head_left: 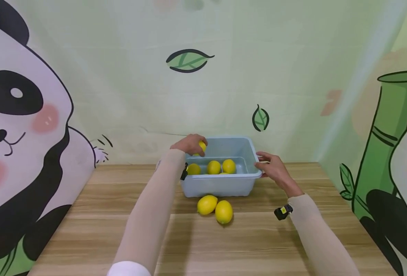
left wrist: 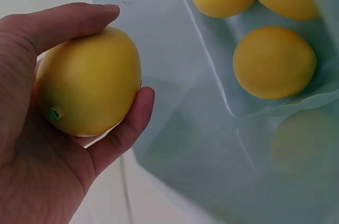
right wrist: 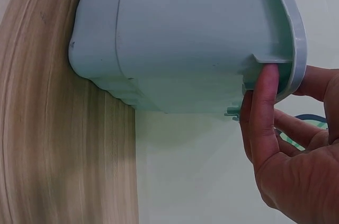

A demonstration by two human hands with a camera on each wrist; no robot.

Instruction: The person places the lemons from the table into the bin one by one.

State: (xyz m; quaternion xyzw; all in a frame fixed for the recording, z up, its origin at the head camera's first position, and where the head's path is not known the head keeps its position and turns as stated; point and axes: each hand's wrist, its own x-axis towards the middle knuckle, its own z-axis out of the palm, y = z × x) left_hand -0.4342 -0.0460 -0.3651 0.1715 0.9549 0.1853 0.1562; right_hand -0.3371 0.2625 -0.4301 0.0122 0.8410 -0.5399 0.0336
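A light blue plastic basin (head_left: 220, 186) stands on the wooden table, with several lemons (head_left: 214, 167) on its floor. Over its back left corner my left hand (head_left: 188, 145) grips one lemon (left wrist: 92, 81), thumb on one side and fingers curled round the other. At the basin's right end my right hand (head_left: 273, 168) holds the rim (right wrist: 300, 38), fingers under the lip and thumb over it. Two more lemons, a left one (head_left: 207, 204) and a right one (head_left: 224, 212), lie on the table just before the basin's front wall.
The wooden tabletop (head_left: 120, 214) reaches back to a pale green wall cloth (head_left: 127, 76) printed with pandas, leaves and bamboo. The basin stands close to that cloth. A small black wrist camera (head_left: 283, 211) sits on my right sleeve.
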